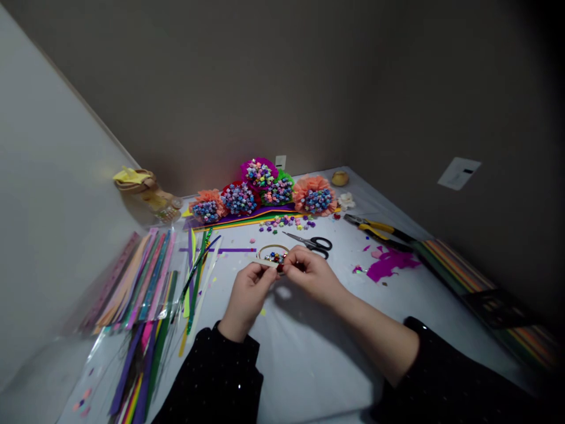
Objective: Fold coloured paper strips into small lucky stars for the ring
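Over the middle of the table, my left hand (pixel 248 295) pinches a narrow paper strip (pixel 263 262), pale along the part that sticks out to the left and dark red near my fingertips. My right hand (pixel 312 275) is closed on the strip's red end, its fingertips almost meeting those of the left. Exactly how the paper is folded there is too small to tell. Just behind the fingers stands a round gold-rimmed dish (pixel 274 247) with small colourful paper stars, partly hidden by my hands. Black-handled scissors (pixel 314 241) lie beyond my right hand.
Paper strips (pixel 194 282) and a clear bag of strips (pixel 145 271) cover the left side. Star-filled paper flowers (pixel 241 197) line the back, with loose stars (pixel 286 222) before them. Yellow-black pliers (pixel 375 229), magenta scraps (pixel 391 263) and a paper pack (pixel 463 277) lie right.
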{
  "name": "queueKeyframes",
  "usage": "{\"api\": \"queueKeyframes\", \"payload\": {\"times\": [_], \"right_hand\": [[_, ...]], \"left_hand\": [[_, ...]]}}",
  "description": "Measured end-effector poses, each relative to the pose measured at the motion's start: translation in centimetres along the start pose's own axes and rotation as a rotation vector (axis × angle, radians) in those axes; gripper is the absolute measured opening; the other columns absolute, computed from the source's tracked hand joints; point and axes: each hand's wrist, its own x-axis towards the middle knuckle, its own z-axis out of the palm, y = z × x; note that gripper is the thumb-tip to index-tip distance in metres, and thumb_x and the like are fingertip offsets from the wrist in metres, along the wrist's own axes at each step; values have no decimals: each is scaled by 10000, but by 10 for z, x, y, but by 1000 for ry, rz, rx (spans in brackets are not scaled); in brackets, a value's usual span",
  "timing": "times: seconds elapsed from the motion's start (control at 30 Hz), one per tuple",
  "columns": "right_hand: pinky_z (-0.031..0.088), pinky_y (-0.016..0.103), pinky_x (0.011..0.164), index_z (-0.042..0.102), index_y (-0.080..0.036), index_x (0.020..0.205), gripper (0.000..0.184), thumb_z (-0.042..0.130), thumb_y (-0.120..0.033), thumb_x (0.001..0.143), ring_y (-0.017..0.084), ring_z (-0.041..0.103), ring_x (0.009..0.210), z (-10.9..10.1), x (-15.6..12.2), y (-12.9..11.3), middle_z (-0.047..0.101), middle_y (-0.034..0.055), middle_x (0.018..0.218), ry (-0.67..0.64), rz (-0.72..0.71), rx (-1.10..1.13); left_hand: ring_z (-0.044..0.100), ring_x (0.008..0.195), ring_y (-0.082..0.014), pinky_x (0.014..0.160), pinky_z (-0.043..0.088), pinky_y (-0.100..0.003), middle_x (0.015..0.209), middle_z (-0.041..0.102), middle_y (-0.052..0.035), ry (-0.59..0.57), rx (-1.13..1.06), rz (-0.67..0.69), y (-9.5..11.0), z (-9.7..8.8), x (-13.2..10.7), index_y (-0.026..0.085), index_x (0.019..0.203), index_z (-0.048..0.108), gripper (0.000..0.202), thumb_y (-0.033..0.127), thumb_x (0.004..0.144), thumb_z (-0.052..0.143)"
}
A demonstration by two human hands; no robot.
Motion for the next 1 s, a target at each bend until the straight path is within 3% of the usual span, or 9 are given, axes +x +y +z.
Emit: {"api": "queueKeyframes", "payload": {"times": [0.13,0.23,0.43,0.6,0.7,0.8,1.0], "right_hand": [[399,249,609,572,-170,654,94,519,-173,731,125,513,661,-2,1,1,542,11,704,-61,42,49],[387,239,589,568,-172,644,86,519,-147,711,116,499,639,-4,0,-1,531,3,692,-78,29,33],[389,239,598,544,-176,591,111,536,-113,682,119,497,644,-4,-1,-3,513,-5,659,-54,-35,-38],[410,253,637,580,-177,627,114,536,-122,717,132,528,692,-4,0,0,544,8,690,-70,-35,-71],[422,264,659,616,-169,686,157,507,-206,793,135,546,709,-5,2,2,566,22,720,-115,14,-29],[414,255,629,624,-162,716,129,565,-261,775,132,537,695,-6,3,4,569,26,747,-141,37,-15],[389,238,590,602,-168,689,57,581,-170,742,116,506,655,-4,2,6,549,9,733,-118,36,-38]], "left_hand": [[365,433,-51,407,249,-175,553,546,0,-56,-125,-127,-1,0,0,116,686,628,235,350,689,639],[339,419,-41,400,223,-168,561,535,14,-86,-167,-179,1,1,0,127,710,604,260,381,681,650],[527,596,-115,588,426,-224,643,609,-15,-92,137,45,5,-6,2,139,675,616,209,331,752,583],[562,625,-130,600,435,-221,660,634,-8,-85,346,152,6,-9,2,149,685,628,144,252,757,558],[559,620,-127,586,429,-215,661,629,-6,-29,398,198,7,-7,1,151,688,624,138,240,762,548],[548,600,-121,572,420,-212,641,618,-2,19,419,224,7,-5,0,152,673,616,135,230,758,546],[559,613,-124,581,433,-215,656,627,-8,37,375,221,8,-2,-2,150,684,620,134,233,763,550]]}}
